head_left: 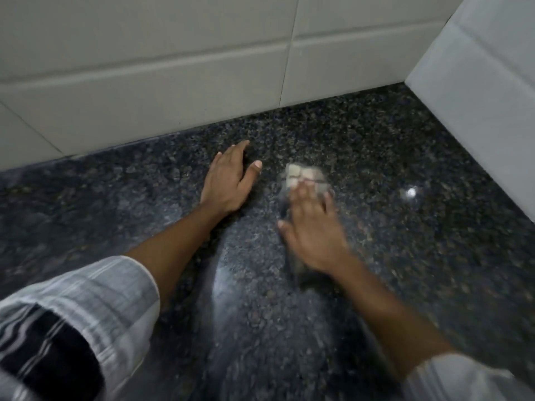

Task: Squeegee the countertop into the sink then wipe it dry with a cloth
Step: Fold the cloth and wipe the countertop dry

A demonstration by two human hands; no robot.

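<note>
The countertop (405,157) ran far to the tiled wall (144,68) and right to a second wall (492,96); no sink was in view. The left hand (228,180) lay flat on the stone, fingers loosely spread, holding nothing. The right hand (312,233), blurred, pressed the cloth (301,173) flat under extended fingers at centre, just right of the left hand. Risk: the cloth could strike the left hand, and both walls blocked the stroke, probably leaving the corner damp.
</note>
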